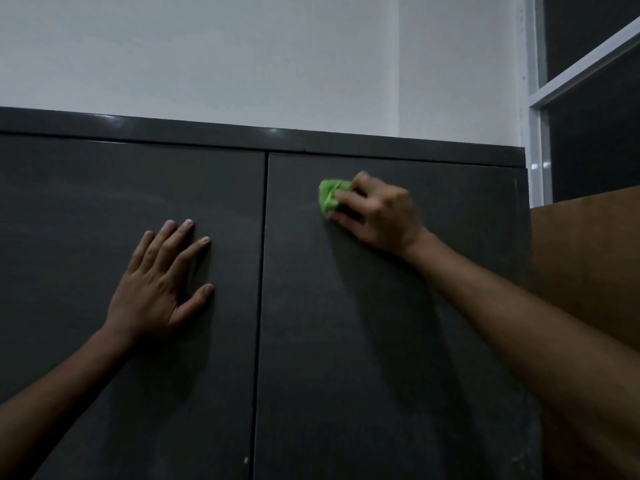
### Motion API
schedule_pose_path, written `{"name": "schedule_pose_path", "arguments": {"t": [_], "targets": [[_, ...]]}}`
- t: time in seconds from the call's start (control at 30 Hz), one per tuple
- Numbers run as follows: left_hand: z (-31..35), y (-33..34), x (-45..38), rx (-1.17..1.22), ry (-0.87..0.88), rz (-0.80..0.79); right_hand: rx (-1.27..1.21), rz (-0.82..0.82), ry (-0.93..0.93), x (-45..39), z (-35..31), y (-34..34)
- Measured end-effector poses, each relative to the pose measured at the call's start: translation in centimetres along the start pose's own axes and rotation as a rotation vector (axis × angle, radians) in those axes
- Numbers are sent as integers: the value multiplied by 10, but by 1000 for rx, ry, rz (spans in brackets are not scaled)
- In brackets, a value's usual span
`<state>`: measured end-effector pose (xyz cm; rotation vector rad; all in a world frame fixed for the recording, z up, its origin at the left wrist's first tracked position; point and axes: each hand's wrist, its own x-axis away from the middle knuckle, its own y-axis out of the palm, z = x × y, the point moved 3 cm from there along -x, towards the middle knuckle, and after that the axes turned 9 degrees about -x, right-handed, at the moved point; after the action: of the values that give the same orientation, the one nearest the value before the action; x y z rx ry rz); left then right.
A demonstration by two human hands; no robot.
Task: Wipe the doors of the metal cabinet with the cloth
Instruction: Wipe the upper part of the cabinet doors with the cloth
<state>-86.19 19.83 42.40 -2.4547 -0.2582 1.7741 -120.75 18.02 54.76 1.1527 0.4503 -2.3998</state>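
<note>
Head view of a dark grey metal cabinet (242,133) with two closed doors that meet at a vertical seam near the middle of the frame. The left hand (156,285) lies flat on the left door (86,237), fingers straight and spread, holding nothing, its fingertips pointing up and to the right toward the seam. The right hand (377,213) is high on the right door (381,341), just below the cabinet's top edge, with its fingers curled round a bunched green cloth (328,197). The cloth shows at the fingertips on the side nearer the seam and appears to be pressed against the door, though the contact itself is hidden under the hand. Both forearms reach up from the lower corners of the frame. A pale wall (242,46) rises behind the cabinet. At the right stand a white window frame (535,98) with dark panes and, below it, a brown board (588,265) just beside the cabinet's right edge.
</note>
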Motion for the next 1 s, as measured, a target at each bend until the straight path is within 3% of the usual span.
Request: {"name": "schedule_pose_path", "arguments": {"t": [0.07, 0.13, 0.17, 0.27, 0.33, 0.47, 0.5, 0.67, 0.8, 0.93, 1.0], "targets": [[-1, 1, 1, 0, -5, -5, 26, 172, 400, -18, 11, -5], [-2, 1, 2, -1, -14, -10, 42, 201, 495, -20, -6, 8], [-2, 1, 2, 0, -14, -12, 27, 163, 387, -18, -22, 18], [-1, 0, 2, 2, -12, -14, -23, -54, -203, 2, -60, 33], [-1, 0, 2, 5, -12, -13, -21, -68, -255, -6, -49, 28], [-2, 0, 2, 3, -11, -8, 19, 184, 374, -30, -31, 21], [-2, 0, 2, 4, -10, -7, 29, 194, 411, -30, -40, 27], [-2, -1, 2, 5, -2, -23, 38, -8, -58, -15, -80, 44], [-4, -9, 3, 49, 31, -47, 128, -37, -105, -13, -79, 44], [-28, -19, 20, 12, 131, -57, 94, -91, -335, -17, -69, 42], [-47, -21, 33, -28, 160, -67, 85, -54, -313, -26, -62, 40]]}}
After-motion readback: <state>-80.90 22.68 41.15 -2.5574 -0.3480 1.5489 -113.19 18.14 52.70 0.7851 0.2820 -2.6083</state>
